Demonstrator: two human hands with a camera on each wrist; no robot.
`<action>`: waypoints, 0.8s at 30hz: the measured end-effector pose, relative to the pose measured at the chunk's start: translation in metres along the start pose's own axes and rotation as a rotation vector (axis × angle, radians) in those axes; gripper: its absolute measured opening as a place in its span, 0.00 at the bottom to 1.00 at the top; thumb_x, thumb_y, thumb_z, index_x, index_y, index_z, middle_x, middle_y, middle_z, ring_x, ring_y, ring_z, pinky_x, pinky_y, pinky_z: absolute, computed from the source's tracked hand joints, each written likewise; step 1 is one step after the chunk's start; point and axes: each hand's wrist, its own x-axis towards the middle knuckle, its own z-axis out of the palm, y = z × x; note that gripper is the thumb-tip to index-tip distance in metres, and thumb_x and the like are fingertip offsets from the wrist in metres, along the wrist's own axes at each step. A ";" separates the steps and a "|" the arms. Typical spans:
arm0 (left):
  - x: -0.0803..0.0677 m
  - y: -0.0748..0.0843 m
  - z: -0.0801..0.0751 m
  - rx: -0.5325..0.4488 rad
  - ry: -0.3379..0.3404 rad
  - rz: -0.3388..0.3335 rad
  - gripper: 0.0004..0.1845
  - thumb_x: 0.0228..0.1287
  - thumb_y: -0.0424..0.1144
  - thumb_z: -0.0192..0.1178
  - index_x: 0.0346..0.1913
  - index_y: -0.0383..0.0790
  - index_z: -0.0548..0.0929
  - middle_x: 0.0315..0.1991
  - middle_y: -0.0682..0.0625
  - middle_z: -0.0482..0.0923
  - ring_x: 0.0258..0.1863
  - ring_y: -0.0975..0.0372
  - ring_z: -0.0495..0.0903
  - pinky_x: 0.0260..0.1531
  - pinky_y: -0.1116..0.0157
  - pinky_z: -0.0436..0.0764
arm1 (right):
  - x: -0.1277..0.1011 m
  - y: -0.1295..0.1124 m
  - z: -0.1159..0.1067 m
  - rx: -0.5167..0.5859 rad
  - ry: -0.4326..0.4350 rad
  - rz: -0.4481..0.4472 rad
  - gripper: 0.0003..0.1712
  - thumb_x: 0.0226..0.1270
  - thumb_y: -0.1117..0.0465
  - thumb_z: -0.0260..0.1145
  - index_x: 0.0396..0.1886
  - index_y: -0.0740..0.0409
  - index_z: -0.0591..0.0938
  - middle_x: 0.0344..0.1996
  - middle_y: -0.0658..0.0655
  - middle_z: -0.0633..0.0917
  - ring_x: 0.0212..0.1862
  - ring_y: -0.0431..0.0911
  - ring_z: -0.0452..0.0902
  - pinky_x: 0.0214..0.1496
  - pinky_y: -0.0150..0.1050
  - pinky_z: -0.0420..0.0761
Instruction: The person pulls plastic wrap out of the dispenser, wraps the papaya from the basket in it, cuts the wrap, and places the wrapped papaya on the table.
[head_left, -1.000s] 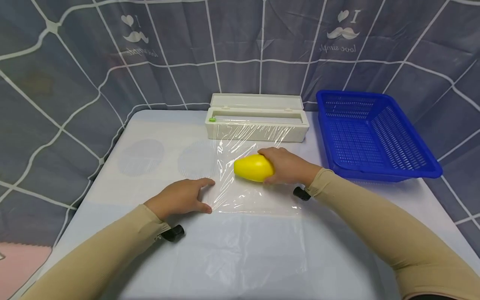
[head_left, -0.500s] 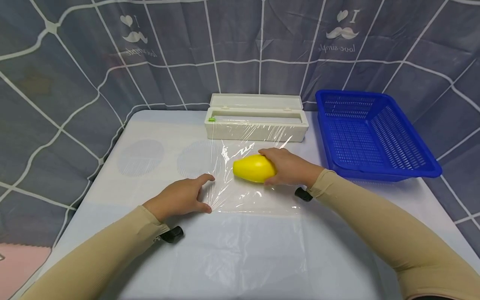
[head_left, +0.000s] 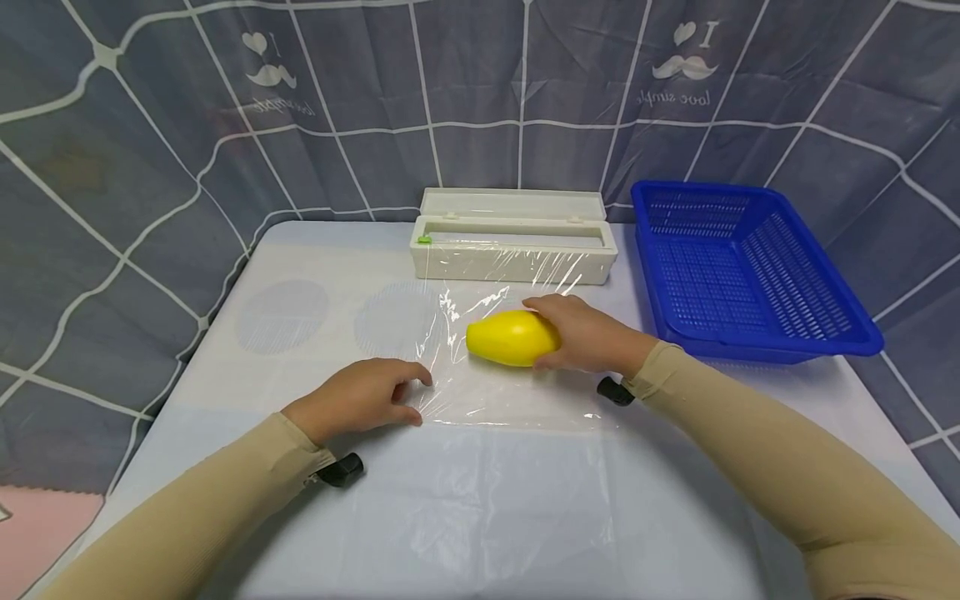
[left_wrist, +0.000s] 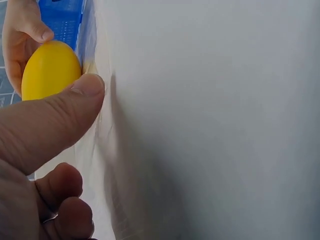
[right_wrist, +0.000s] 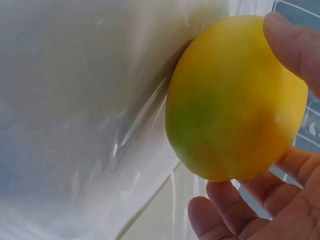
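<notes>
In the head view a smooth yellow papaya lies on a sheet of clear cling film. My right hand curves round its right end, thumb on the near side and fingers on the far side. Green and orange patches show on the papaya in the right wrist view, where the fingers sit loosely along it. At the film's left edge rests my left hand, thumb and forefinger apart with nothing visible between them. Whether its fingertips touch the film is hard to tell.
Behind the papaya stands a white cling film dispenser, lid raised, with film drawn out of it towards me. A blue plastic basket is at the right. Everything stands on a white-covered table before a grey checked curtain.
My right hand has slid slightly to the right along the papaya, baring more of its end. My left forefinger has curled down a little. The film beside it has shifted slightly.
</notes>
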 end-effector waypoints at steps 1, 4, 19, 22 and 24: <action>0.000 -0.001 0.000 0.001 0.000 0.011 0.23 0.57 0.48 0.79 0.55 0.53 0.85 0.25 0.62 0.70 0.27 0.69 0.69 0.34 0.68 0.73 | -0.002 0.000 -0.001 -0.004 0.004 0.002 0.57 0.58 0.52 0.83 0.82 0.58 0.64 0.77 0.62 0.70 0.77 0.62 0.64 0.82 0.59 0.62; 0.000 -0.002 0.001 0.004 -0.001 0.039 0.17 0.59 0.48 0.78 0.50 0.54 0.89 0.26 0.63 0.71 0.28 0.71 0.69 0.34 0.69 0.73 | -0.008 0.001 -0.003 -0.010 0.030 0.011 0.56 0.57 0.52 0.83 0.80 0.59 0.65 0.77 0.63 0.70 0.77 0.63 0.63 0.82 0.60 0.62; 0.000 -0.007 0.000 -0.011 -0.056 0.093 0.14 0.56 0.48 0.80 0.45 0.55 0.90 0.31 0.63 0.74 0.32 0.71 0.71 0.38 0.69 0.75 | -0.072 0.029 0.000 -0.109 -0.074 -0.133 0.11 0.57 0.55 0.83 0.32 0.50 0.86 0.33 0.45 0.85 0.41 0.44 0.81 0.51 0.45 0.83; -0.001 -0.008 0.000 -0.001 -0.059 0.101 0.15 0.56 0.48 0.80 0.45 0.55 0.90 0.33 0.63 0.75 0.34 0.70 0.72 0.40 0.68 0.76 | -0.081 0.035 0.002 -0.104 -0.113 -0.150 0.12 0.55 0.53 0.84 0.32 0.47 0.88 0.32 0.42 0.85 0.40 0.42 0.80 0.50 0.43 0.83; -0.001 -0.008 0.000 0.004 -0.059 0.102 0.15 0.56 0.47 0.80 0.45 0.55 0.90 0.34 0.63 0.76 0.35 0.70 0.73 0.41 0.68 0.77 | -0.085 0.039 0.005 -0.099 -0.128 -0.164 0.12 0.53 0.52 0.85 0.31 0.46 0.88 0.33 0.41 0.85 0.40 0.40 0.79 0.49 0.42 0.82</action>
